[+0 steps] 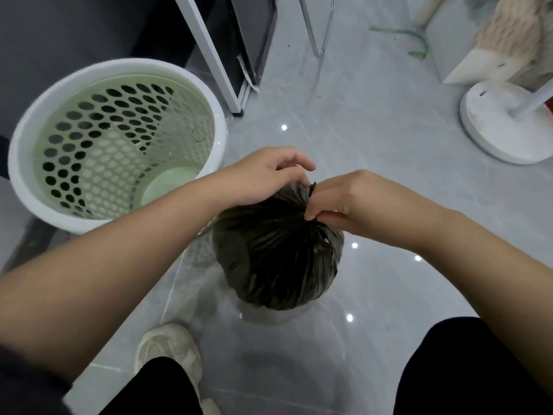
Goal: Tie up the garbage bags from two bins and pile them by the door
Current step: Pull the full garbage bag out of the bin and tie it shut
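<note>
Tying the neck of the black garbage bag (276,256), which sits on the floor (374,163) directly under both hands. Left hand (263,178) pinching the gathered plastic from above; right hand (344,199) clenched on the twisted neck just beside it, fingers touching. Empty perforated bin (116,145) off to the left of the left hand. Best to keep the neck twisted tight, loop well clear of the bulge, pull the knot snug before letting go.
</note>
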Motion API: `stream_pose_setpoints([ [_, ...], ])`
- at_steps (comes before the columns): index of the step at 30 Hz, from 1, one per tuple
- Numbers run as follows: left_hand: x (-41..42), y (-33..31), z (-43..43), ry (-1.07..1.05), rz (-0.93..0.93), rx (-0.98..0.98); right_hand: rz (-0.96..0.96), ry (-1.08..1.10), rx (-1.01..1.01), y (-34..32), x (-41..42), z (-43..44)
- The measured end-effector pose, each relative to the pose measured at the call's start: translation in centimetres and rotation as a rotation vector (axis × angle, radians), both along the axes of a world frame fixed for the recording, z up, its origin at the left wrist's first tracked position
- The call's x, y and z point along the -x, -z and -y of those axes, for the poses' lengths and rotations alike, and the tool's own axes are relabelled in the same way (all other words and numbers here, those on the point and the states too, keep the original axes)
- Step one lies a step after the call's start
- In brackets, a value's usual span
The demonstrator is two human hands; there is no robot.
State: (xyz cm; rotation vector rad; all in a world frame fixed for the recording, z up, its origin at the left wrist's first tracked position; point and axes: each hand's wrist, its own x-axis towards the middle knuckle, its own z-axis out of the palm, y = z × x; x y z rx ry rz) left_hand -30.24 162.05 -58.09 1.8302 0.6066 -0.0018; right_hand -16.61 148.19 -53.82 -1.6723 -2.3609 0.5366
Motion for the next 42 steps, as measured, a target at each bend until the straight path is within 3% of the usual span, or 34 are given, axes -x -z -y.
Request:
stream_pose_setpoints([
  [5, 0.3, -1.1, -0.7, 0.110, -0.107, 0.561, -0.034, -0.080, -0.115, -0.1, 0.3, 0.3],
  [12, 0.8, -2.2, -0.7, 0.233, -0.124, 0.697, -0.042, -0.093, -0.208, 0.2, 0.3, 0.7],
  [20, 0.4, -2.3, -0.1, -0.094, -0.053, 0.617, -0.112, 0.008, -0.291, 1.3, -0.6, 0.4],
  [24, 0.9, -1.9, 0.3, -0.285, -0.025, 0.605, -0.282, 0.253, -0.267, 2.1, -1.0, 0.6],
  [26, 1.0, -1.9, 0.8, -0.339, 0.037, 0.564, -0.389, 0.396, -0.211, 2.5, -0.8, 0.6],
  [31, 0.6, -2.3, 1.9, -0.383, 0.147, 0.323, -0.887, 0.731, 0.023, 2.5, 0.3, -0.3],
  [38, 0.0, -2.5, 2.3, -0.398, 0.170, 0.143, -0.780, 0.770, 0.041, 1.7, 1.0, -0.7],
  [42, -0.2, -2.8, 2.3, -0.444, 0.162, 0.219, -0.777, 0.779, 0.051, 1.5, 1.1, -0.8],
])
